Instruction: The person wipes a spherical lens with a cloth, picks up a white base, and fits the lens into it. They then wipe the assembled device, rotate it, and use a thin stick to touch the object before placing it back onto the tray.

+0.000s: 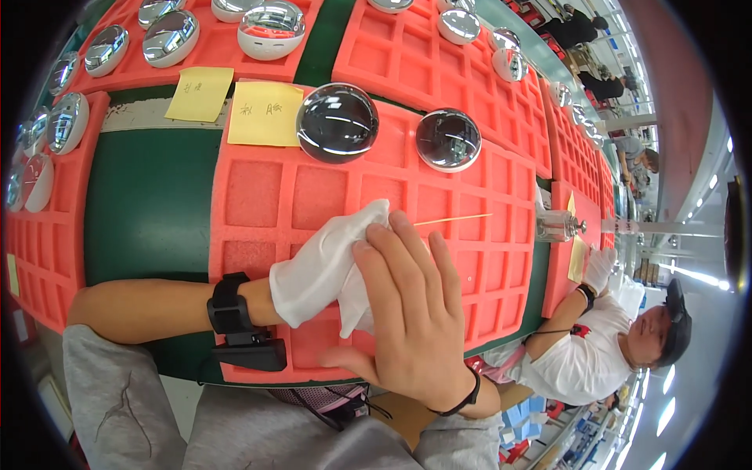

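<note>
White fabric (354, 304) covers the left hand (319, 258) over a red tray (248, 184), finger pose indiscernible; the right hand (417, 325), fingers slightly spread, touches it.

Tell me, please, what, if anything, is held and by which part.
Cannot be told: the right hand hides the near end of the thin stick and part of the gloved left hand.

Written by hand, in a short dark row, on the left note (196, 106) and again on the right note (258, 131) (both yellow, just beside each other at upper left). Too small to read, if marked at all, on the far note (577, 260) at right.
</note>
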The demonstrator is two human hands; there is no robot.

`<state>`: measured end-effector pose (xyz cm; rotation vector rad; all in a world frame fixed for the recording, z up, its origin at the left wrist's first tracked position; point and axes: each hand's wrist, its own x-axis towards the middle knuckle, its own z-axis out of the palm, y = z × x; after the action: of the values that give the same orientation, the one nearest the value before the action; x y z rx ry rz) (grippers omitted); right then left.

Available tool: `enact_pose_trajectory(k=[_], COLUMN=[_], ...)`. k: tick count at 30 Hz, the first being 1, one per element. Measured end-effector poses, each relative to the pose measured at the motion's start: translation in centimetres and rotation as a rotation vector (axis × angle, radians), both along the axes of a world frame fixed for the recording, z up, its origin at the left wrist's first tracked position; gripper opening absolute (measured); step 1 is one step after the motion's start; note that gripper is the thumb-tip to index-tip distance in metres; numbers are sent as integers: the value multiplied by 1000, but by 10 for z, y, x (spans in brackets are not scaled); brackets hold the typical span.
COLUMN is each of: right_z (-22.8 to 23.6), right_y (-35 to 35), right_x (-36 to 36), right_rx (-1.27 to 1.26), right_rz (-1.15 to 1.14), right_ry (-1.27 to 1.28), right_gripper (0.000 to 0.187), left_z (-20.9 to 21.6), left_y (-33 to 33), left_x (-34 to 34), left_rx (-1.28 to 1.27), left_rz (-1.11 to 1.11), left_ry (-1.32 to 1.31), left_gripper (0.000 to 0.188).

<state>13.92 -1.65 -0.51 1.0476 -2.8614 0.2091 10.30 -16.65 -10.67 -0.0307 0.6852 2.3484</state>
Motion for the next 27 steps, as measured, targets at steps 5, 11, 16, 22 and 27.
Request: enact_pose_trajectory(k=[5, 11, 16, 22, 27], right_z=[1, -16, 3, -14, -17], right_y=[15, 68, 40, 22, 30], right_x=[-19, -67, -26, -18, -20], right_rx=[-805, -1104, -643, -521, -462], right_rz=[-123, -388, 45, 179, 130], right_ry=[-594, -591, -324, -271, -344], right_gripper=[101, 89, 82, 86, 93], left_z=[34, 25, 29, 10, 6], left_y=[-8, 4, -7, -13, -26], left_x=[-5, -13, 2, 12, 0], left_rx=[-128, -80, -495, -368, -634], left_rz=[59, -48, 113, 173, 125], left_ry=[263, 135, 515, 360, 803], left_gripper=[50, 53, 50, 36, 53])
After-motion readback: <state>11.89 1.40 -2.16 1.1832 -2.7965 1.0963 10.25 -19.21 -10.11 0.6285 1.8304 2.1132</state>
